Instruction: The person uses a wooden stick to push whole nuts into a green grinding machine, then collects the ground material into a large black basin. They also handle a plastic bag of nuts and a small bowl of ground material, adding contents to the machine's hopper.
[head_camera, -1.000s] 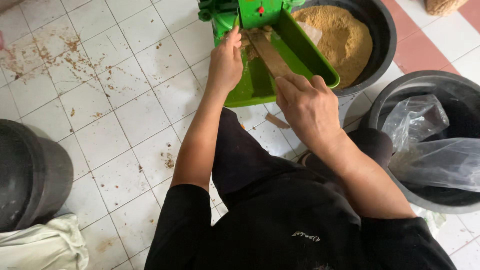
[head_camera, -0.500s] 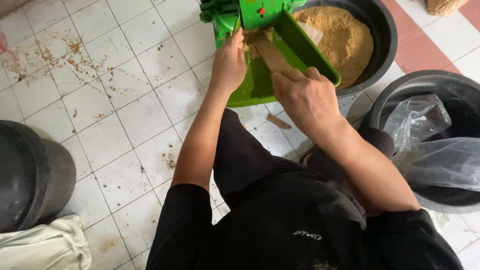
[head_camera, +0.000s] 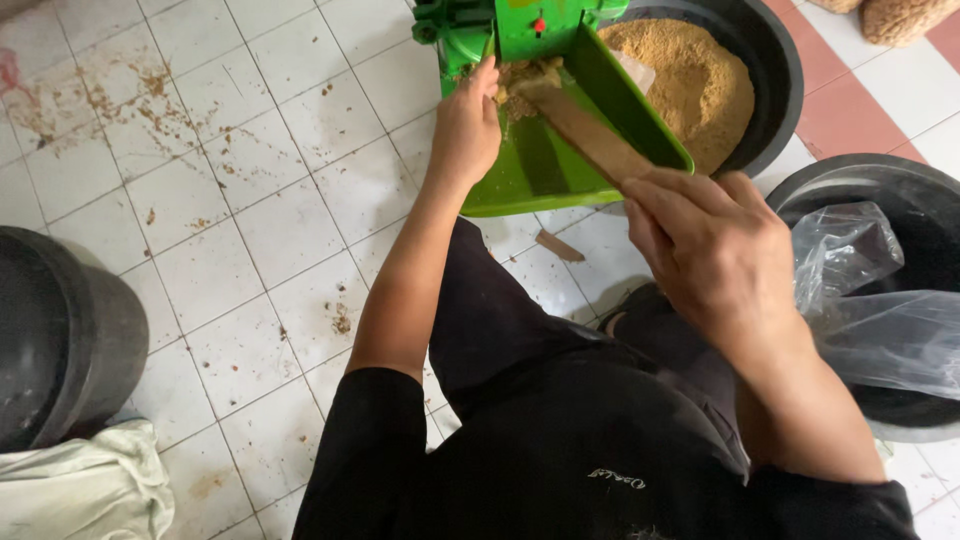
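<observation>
Up front, the right hand (head_camera: 715, 250) is closed around a wooden stick (head_camera: 580, 130) whose far end lies in the green chute (head_camera: 545, 165) — among brown meal (head_camera: 520, 75). Left hand (head_camera: 467, 125) rests on the chute's left edge, fingers curled toward the meal. Beyond sits a black basin (head_camera: 775, 70) heaped with powder (head_camera: 685, 80) — a bag-lined tub (head_camera: 880, 290) is at right.

Green machine (head_camera: 520, 20) (top) cut off.

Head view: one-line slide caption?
Right hand pushes a wooden stick through brown meal in a green chute; left hand steadies it.
</observation>
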